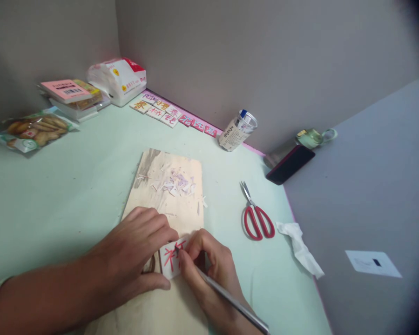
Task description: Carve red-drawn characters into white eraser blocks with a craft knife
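Note:
My left hand (143, 246) steadies a small flat white block (167, 267), its fingertips at the upper edge and its thumb by the lower left corner. A red handwritten character marks the block's face, partly covered by my fingers. Held like a pen in my right hand (209, 265) is a slim metal carving knife (230, 300), its dark tip touching the red strokes. The block lies on a pale wooden board (188, 216). Farther up that board, white and purplish shavings (178, 184) are scattered.
Red-handled scissors (254, 218) and a crumpled tissue (300, 251) lie to the right. Behind are a can (237, 130), a leaning phone (290, 164) and several lettered blocks (157, 111). A tissue pack (120, 81), books (70, 90) and bagged snacks (37, 129) occupy the back left.

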Motion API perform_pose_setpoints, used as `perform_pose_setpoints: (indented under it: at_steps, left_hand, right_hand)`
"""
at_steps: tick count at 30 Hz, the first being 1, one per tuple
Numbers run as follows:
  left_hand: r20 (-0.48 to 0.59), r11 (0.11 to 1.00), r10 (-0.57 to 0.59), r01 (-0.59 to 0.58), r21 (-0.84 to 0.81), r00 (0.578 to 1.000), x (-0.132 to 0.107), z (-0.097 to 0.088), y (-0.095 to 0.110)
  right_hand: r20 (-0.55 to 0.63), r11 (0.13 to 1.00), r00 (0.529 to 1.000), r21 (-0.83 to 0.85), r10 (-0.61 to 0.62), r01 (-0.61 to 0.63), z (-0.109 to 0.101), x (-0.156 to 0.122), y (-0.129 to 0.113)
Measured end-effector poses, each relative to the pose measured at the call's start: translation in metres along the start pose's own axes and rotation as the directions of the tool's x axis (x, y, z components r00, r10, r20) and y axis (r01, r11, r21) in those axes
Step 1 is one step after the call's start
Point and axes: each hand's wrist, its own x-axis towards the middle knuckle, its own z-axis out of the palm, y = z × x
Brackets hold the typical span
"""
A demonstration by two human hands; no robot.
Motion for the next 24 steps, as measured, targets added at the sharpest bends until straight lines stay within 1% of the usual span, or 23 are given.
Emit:
perform_pose_setpoints:
  at_steps: [3, 4, 7, 12, 16, 19, 24]
  left_hand:
    - [-0.042, 1.0, -0.005, 0.006, 0.002, 0.999, -0.0006, 0.0031, 0.0012]
    - [-0.04, 1.0, -0.016, 0.017, 0.005, 0.999, -0.0008, 0.0035, 0.0021]
    - [-0.013, 0.999, -0.042, 0.043, 0.017, 0.999, -0.0014, 0.0019, 0.0043]
    - [0.029, 1.0, -0.008, 0.008, 0.003, 1.0, -0.0021, -0.0026, 0.002]
    - [0.042, 1.0, -0.021, 0.021, 0.019, 0.999, -0.0018, -0.0038, 0.002]
    - [0.048, 1.0, -0.022, 0.021, 0.022, 0.999, -0.0007, -0.0039, 0.0033]
    - [0.043, 0.999, -0.039, 0.038, 0.016, 0.998, 0.0026, -0.0048, 0.004]
  right_hand:
    - [0.027, 0.999, 0.999, 0.011, 0.031, -0.031, -0.0013, -0.0004, 0.0002]
    - [0.033, 0.999, 0.999, 0.018, 0.039, -0.04, -0.0017, -0.0006, 0.0004]
    - [0.039, 0.998, 0.998, 0.039, 0.049, -0.051, -0.0017, -0.0011, 0.0012]
    - [0.017, 0.995, 0.998, 0.07, 0.064, -0.065, -0.0013, -0.0003, 0.002]
    - [-0.011, 0.993, 0.996, 0.078, 0.089, -0.088, -0.0026, -0.0002, 0.0029]
    - [-0.039, 0.995, 0.996, 0.065, 0.08, -0.078, -0.0025, -0.0006, 0.0033]
    - [-0.08, 0.999, 0.996, 0.024, 0.029, -0.027, 0.0, -0.0006, 0.0056]
